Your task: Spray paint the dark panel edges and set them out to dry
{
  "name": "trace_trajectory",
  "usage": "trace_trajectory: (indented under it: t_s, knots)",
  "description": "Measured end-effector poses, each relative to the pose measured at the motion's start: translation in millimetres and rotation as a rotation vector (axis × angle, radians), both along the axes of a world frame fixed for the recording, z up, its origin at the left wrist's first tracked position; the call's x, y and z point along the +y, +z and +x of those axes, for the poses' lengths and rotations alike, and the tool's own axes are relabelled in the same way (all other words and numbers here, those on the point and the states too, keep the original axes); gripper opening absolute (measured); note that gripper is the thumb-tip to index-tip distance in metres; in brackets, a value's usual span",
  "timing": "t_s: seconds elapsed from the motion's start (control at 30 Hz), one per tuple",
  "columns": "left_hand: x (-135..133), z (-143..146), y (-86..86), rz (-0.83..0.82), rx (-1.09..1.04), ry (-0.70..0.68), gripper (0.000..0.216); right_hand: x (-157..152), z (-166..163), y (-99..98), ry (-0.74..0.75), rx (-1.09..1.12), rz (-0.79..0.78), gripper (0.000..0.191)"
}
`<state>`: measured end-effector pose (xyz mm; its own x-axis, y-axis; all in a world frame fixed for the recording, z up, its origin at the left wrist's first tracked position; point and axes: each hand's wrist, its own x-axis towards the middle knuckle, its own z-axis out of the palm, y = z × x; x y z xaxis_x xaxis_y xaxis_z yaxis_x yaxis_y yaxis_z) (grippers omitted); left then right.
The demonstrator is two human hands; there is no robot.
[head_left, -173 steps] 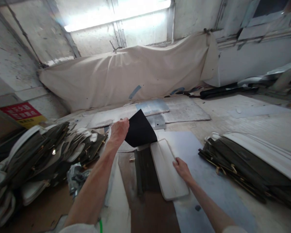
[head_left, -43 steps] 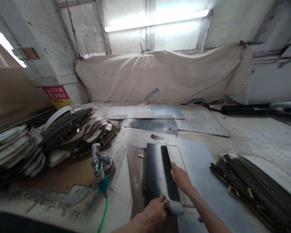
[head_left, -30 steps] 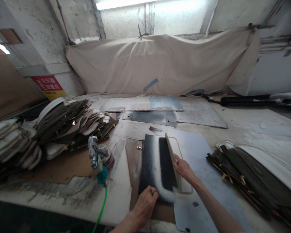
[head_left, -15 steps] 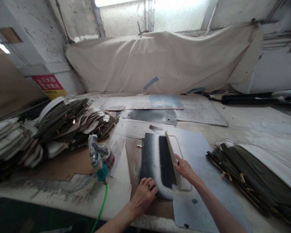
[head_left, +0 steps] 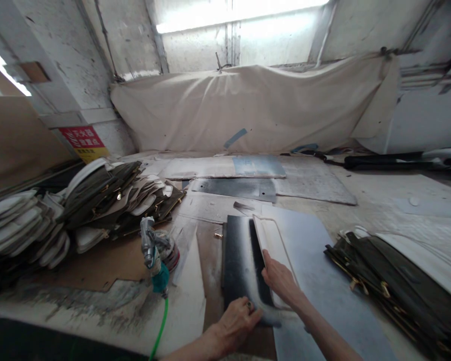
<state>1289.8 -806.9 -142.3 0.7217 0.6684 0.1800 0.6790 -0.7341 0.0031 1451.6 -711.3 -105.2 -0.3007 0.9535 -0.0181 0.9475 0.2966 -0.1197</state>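
A long white panel (head_left: 274,243) lies on a grey sheet (head_left: 315,281) on the workbench, with its left edge against a black masking sheet (head_left: 238,260) that has a pale sprayed border. My right hand (head_left: 280,281) rests on the white panel's near part, fingers pressed along its left edge. My left hand (head_left: 236,321) presses down on the near corner of the black masking sheet, fingers curled over its edge.
A spray gun (head_left: 152,253) with a green hose (head_left: 158,331) stands left of the black sheet. A heap of dark and white panels (head_left: 97,205) lies at the left, another stack (head_left: 394,281) at the right. A beige cloth (head_left: 255,110) hangs along the back wall.
The white panel, tilted up on its edge half a second ago, now lies lower and flatter. My left hand has slid right along the black sheet's near edge. Earlier I held that sheet in the air.
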Motion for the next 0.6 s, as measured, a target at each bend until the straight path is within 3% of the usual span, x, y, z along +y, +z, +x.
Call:
trace_trajectory:
  t_s: [0.27, 0.6]
  knots:
    - [8, 18, -17.3, 0.037, 0.046, -0.096, 0.012, -2, -16, -3.2, 0.022, -0.034, 0.015, 0.049]
    - [4, 26, -1.3, -0.022, 0.033, 0.020, 0.005, 10, 1, -17.2, 0.104, 0.045, -0.045, 0.042]
